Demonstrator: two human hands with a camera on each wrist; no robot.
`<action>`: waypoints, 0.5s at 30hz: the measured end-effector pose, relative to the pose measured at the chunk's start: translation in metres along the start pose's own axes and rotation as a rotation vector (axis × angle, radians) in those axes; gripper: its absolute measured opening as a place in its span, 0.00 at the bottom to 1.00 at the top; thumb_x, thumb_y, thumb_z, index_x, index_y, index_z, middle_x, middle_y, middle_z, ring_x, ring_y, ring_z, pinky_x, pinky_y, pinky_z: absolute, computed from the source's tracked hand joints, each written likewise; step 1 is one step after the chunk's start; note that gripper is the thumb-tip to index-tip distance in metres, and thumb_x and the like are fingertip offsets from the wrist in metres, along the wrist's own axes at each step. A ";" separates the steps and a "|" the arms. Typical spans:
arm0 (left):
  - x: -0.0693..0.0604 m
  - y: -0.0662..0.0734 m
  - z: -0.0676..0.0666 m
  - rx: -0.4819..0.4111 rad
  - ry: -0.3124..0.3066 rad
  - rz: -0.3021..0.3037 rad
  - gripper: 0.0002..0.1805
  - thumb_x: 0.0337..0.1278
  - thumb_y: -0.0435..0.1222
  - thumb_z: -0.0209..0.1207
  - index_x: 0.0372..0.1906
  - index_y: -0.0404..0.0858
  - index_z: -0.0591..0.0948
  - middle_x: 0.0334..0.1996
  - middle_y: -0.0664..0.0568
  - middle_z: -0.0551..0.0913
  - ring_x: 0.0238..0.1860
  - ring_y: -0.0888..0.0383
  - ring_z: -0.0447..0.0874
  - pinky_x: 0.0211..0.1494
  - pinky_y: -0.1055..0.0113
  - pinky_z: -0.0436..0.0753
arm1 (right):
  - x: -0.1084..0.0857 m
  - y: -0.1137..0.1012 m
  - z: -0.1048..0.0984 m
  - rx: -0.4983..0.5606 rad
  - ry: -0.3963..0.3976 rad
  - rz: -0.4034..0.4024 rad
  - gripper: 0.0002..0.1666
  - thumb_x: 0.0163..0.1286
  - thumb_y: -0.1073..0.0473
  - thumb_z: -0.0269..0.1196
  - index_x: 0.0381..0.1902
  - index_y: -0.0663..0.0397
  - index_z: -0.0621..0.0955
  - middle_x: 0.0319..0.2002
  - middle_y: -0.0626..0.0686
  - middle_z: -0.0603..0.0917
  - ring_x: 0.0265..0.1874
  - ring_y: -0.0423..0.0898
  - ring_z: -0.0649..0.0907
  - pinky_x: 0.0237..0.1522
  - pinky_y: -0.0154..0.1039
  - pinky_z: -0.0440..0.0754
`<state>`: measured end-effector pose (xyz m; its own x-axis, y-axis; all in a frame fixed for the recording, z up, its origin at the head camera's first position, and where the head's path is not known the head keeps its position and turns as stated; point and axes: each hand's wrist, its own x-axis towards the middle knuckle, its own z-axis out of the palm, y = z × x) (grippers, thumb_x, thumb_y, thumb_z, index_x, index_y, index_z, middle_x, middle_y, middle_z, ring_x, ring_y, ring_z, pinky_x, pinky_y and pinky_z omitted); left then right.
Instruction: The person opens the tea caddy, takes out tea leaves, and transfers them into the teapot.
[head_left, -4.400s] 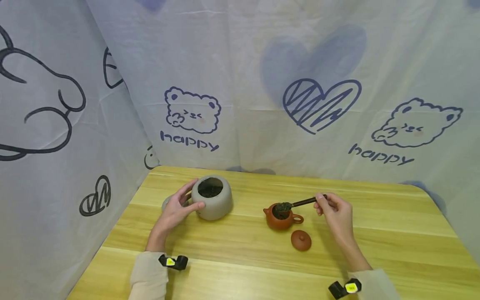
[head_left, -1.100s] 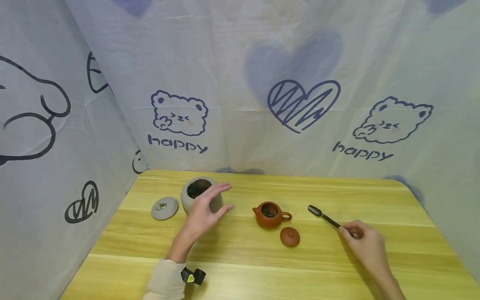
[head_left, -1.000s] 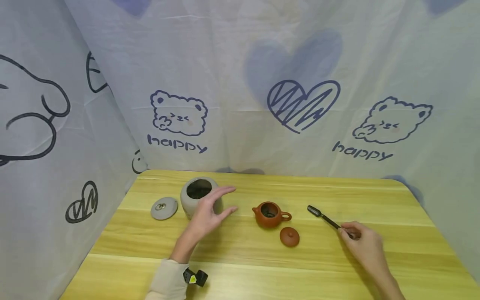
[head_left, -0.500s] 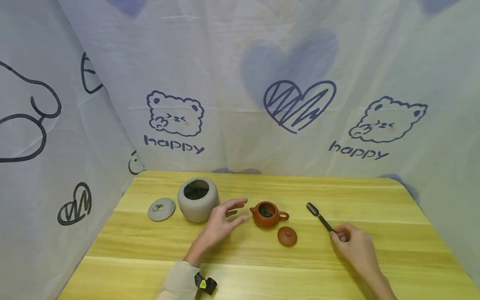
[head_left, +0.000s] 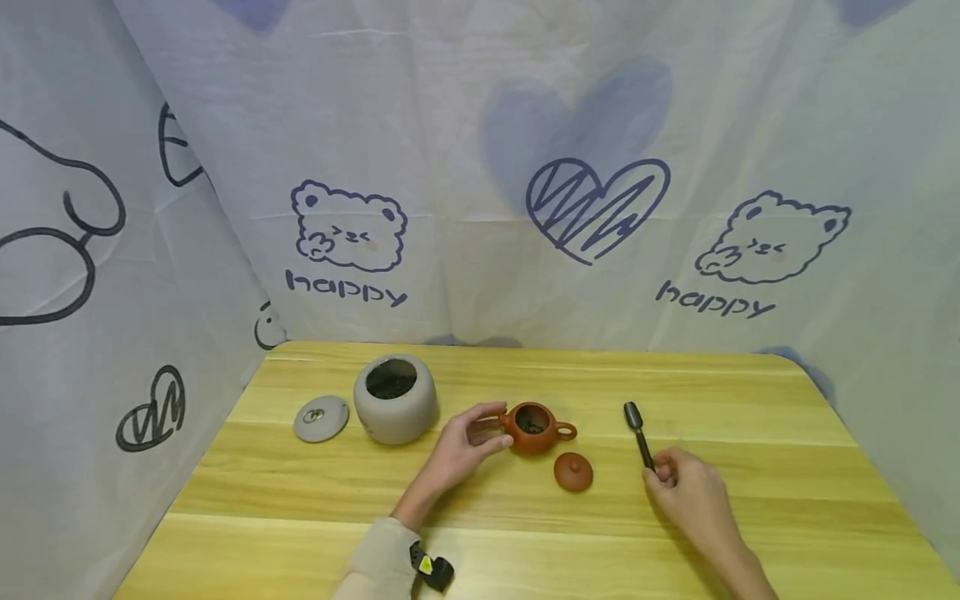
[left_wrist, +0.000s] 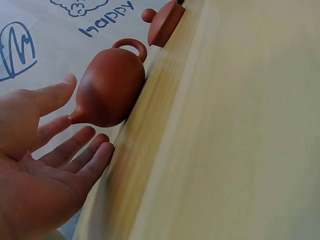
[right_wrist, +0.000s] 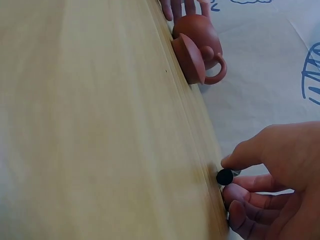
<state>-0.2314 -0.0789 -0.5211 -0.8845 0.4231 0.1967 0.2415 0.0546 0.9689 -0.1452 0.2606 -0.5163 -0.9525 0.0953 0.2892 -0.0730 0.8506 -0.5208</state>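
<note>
A small reddish-brown teapot stands uncovered on the table, with dark tea leaves inside. Around its spout side my left hand is spread, thumb and fingers apart; in the left wrist view the spout tip comes close to the fingers, and whether they touch is unclear. My right hand pinches the dark handle of a tea scoop low over the table to the right. The handle's round black end shows between thumb and fingers in the right wrist view. The teapot's lid lies just in front of the pot.
Left of the teapot is a grey tea jar, uncovered, with dark leaves inside. Its flat grey lid lies to its left. A printed cloth hangs behind and at the left of the wooden table.
The scoop has left the teapot and come down to the right, its head swinging more upright. My left hand has let go of the jar and moved right to the teapot's spout.
</note>
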 end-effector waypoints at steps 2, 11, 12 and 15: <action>0.001 0.000 0.002 -0.007 0.006 -0.018 0.30 0.65 0.30 0.67 0.70 0.27 0.72 0.67 0.33 0.75 0.64 0.37 0.78 0.62 0.59 0.82 | 0.000 -0.001 0.000 0.004 -0.015 0.006 0.11 0.60 0.65 0.74 0.38 0.66 0.86 0.24 0.45 0.82 0.24 0.40 0.81 0.26 0.36 0.81; 0.008 -0.004 0.010 -0.080 0.010 -0.045 0.28 0.67 0.28 0.65 0.69 0.26 0.73 0.67 0.33 0.74 0.67 0.36 0.75 0.63 0.59 0.82 | 0.000 -0.005 0.000 0.023 0.047 -0.054 0.13 0.60 0.63 0.76 0.39 0.65 0.85 0.26 0.45 0.81 0.25 0.39 0.80 0.25 0.33 0.80; 0.009 -0.004 0.011 -0.086 0.013 -0.050 0.28 0.67 0.28 0.65 0.69 0.26 0.74 0.67 0.33 0.75 0.67 0.36 0.75 0.63 0.59 0.81 | 0.001 -0.007 0.000 0.026 0.064 -0.068 0.13 0.60 0.64 0.76 0.40 0.64 0.86 0.26 0.44 0.80 0.25 0.39 0.80 0.25 0.32 0.80; 0.009 -0.003 0.012 -0.101 0.029 -0.064 0.27 0.66 0.27 0.65 0.68 0.28 0.75 0.66 0.33 0.75 0.66 0.37 0.76 0.64 0.59 0.81 | 0.002 -0.012 -0.001 0.062 0.091 -0.108 0.13 0.59 0.65 0.77 0.41 0.63 0.86 0.26 0.44 0.81 0.24 0.38 0.81 0.26 0.31 0.82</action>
<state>-0.2353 -0.0644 -0.5243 -0.9082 0.3955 0.1371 0.1446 -0.0111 0.9894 -0.1459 0.2508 -0.5089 -0.9076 0.0543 0.4163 -0.1941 0.8251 -0.5307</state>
